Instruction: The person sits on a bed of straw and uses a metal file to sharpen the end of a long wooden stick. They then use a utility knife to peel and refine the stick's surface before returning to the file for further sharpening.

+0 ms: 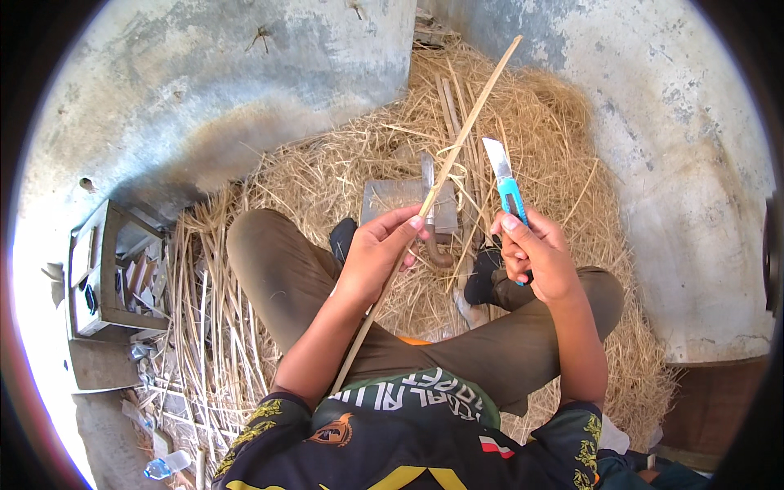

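My left hand (384,245) is closed around a long, pale strip of split bamboo (474,114). The strip slants from beside my left forearm up to the far right, with thin shavings curling near its middle. In my right hand (535,253) is a turquoise utility knife (510,194), its broad blade out and pointing away from me, apart from the strip. Between my feet, beyond my left hand, a knife with a curved brown handle (439,247) lies over a grey flat slab (390,196). Part of that knife is hidden behind the strip and fingers.
Shavings (547,114) are heaped around my crossed legs. Many split strips (216,318) lie on the left, by a wooden box frame (110,269) holding scraps. A plastic bottle (166,465) lies at the lower left. Worn grey walls (686,163) rise behind and to the right.
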Tool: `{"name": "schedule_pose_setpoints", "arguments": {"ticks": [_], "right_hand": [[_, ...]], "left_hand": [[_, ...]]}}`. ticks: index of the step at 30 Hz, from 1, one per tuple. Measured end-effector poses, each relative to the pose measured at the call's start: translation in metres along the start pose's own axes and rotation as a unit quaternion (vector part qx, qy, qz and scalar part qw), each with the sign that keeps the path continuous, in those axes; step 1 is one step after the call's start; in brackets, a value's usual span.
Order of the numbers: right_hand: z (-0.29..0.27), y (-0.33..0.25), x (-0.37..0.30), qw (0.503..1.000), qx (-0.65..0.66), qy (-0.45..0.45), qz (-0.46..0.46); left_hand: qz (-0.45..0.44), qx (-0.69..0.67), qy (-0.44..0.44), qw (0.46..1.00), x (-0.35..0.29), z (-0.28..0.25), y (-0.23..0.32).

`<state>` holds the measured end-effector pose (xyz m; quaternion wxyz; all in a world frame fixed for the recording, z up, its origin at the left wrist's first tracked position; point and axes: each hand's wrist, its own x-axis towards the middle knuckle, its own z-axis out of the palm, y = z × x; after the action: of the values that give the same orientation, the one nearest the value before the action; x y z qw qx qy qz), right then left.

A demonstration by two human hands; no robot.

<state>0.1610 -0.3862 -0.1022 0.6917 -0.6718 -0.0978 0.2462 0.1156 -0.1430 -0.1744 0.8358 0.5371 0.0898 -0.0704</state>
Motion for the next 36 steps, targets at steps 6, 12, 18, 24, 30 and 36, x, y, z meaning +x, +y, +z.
{"name": "schedule_pose_setpoints", "arguments": {"ticks": [6, 12, 18, 24, 30, 36], "right_hand": [[0.002, -0.002, -0.004, 0.998, 0.018, -0.058, 0.013], [0.002, -0.006, -0.006, 0.995, 0.033, -0.086, 0.026], [0.002, -0.004, -0.007, 0.992, 0.036, -0.116, 0.032], [0.005, -0.008, -0.010, 0.990, 0.041, -0.136, 0.026], [0.004, -0.004, -0.002, 0.995, -0.066, -0.069, -0.029], [-0.002, 0.013, 0.010, 0.995, -0.022, 0.097, -0.016]], "left_hand": [[0.011, -0.021, -0.027, 0.999, 0.001, -0.006, 0.000], [0.014, -0.007, -0.058, 0.998, 0.003, -0.008, 0.002], [0.006, -0.021, -0.039, 0.999, 0.004, -0.014, 0.002], [0.025, 0.046, 0.046, 0.998, 0.008, -0.022, 0.005], [0.067, 0.142, 0.006, 0.988, 0.008, -0.016, 0.012], [0.040, 0.177, -0.073, 0.981, 0.000, -0.001, 0.017]]}}
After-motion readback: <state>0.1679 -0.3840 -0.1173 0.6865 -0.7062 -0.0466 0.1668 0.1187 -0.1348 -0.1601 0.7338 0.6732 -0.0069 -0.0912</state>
